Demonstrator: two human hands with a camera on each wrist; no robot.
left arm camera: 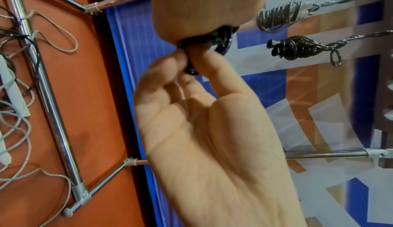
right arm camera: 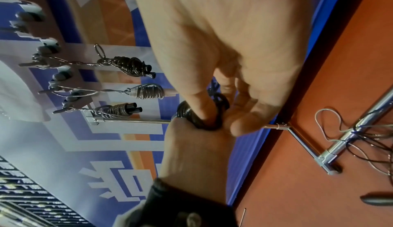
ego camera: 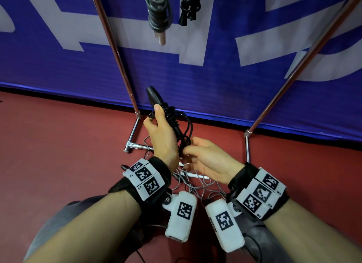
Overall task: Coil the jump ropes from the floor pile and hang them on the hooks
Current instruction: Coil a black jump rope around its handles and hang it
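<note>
A black jump rope (ego camera: 172,117), its cord wound round its handles, is held upright over the floor. My left hand (ego camera: 160,125) grips the bundle from the left, thumb up along it. Just below, my right hand (ego camera: 189,146) pinches the loose black cord between thumb and fingers. The right wrist view shows that pinch on the black cord (right arm camera: 221,103) close against my left hand (right arm camera: 191,140). Above hang a coiled grey rope (ego camera: 158,13) and a coiled black rope (ego camera: 190,5). The hooks (right arm camera: 61,76) show in the right wrist view with three coiled ropes on them.
A tangle of grey ropes (ego camera: 197,186) with a white handle (ego camera: 195,176) lies on the red floor under my hands. The rack's metal poles (ego camera: 115,52) (ego camera: 305,60) rise on either side, and its base bar (ego camera: 133,133) lies on the floor. A blue banner (ego camera: 215,82) stands behind.
</note>
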